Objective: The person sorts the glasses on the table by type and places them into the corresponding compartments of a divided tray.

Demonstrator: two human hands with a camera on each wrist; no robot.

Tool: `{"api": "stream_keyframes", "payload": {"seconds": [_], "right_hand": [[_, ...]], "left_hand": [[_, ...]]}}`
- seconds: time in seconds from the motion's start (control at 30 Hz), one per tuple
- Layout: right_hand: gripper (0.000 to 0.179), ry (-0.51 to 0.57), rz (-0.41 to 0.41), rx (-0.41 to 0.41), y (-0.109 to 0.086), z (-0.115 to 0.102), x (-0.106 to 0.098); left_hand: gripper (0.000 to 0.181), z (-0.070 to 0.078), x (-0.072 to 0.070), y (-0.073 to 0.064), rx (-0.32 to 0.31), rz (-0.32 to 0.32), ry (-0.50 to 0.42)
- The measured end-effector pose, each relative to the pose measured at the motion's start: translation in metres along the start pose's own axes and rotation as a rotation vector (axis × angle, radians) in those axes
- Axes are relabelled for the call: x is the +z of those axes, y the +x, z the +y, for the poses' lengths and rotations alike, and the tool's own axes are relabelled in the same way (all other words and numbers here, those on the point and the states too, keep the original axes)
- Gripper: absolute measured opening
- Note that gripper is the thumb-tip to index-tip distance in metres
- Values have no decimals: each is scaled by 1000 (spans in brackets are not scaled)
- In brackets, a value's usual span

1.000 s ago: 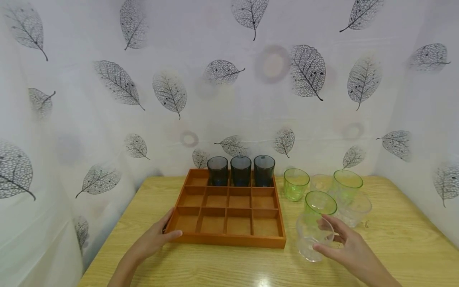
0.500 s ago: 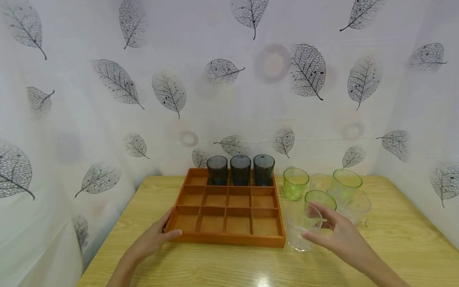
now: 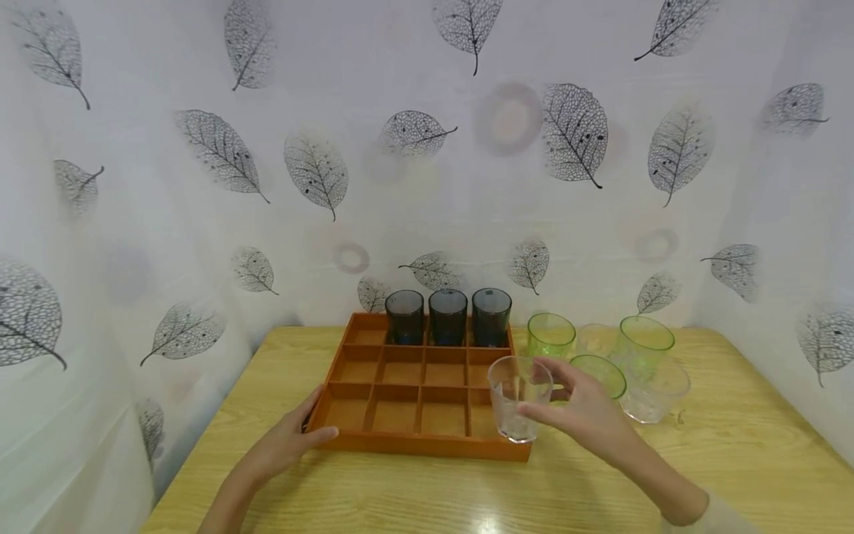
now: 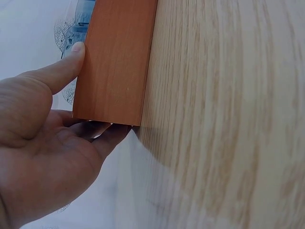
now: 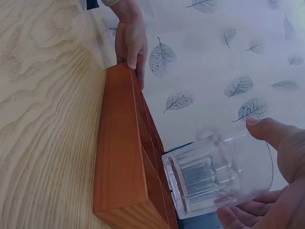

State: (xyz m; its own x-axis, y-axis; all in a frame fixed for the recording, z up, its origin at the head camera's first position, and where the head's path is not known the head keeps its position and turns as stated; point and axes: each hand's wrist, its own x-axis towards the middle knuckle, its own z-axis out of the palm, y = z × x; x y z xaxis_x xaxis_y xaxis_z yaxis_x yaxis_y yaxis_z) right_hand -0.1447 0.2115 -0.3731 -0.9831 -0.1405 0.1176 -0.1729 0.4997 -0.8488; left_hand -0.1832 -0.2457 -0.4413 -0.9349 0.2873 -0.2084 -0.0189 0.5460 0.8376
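A wooden compartment tray (image 3: 420, 443) lies on the table, with dark blue-grey glasses (image 3: 448, 319) standing in three of its back-row compartments. At its front left corner my left hand (image 3: 287, 443) grips the tray, thumb at the front rim and fingers along the side; the left wrist view shows the thumb (image 4: 76, 50) on the top edge. My right hand (image 3: 587, 415) holds a clear drinking glass (image 3: 517, 404) between thumb and fingers, over the tray's front right compartment. Seen from the right wrist, the glass (image 5: 214, 171) has a faceted lower part and its base faces the tray.
To the tray's right stand green-tinted glasses (image 3: 551, 337) and clear glasses (image 3: 657, 393), close together and overlapping in view. A curtain with leaf prints (image 3: 427, 208) hangs behind the wooden table (image 3: 373, 497).
My right hand has carried the clear glass left and up, from beside the tray to over its front right compartment. My left hand has stayed on the tray's corner.
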Motion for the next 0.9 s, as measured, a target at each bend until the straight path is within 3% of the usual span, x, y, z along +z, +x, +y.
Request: {"api": "stream_keyframes", "payload": {"seconds": [0.37,0.67,0.9], "right_hand": [[83,53,-24,-16,34,-10,18],[86,8,-5,-52,63,-19,39],[89,34,3,-57,80,-27,58]], "left_hand": [[94,1,1,-2,7,-7,4],[94,1,1,-1,6,-15,-18],[93,1,1,-1,-5,-28,-39]]}}
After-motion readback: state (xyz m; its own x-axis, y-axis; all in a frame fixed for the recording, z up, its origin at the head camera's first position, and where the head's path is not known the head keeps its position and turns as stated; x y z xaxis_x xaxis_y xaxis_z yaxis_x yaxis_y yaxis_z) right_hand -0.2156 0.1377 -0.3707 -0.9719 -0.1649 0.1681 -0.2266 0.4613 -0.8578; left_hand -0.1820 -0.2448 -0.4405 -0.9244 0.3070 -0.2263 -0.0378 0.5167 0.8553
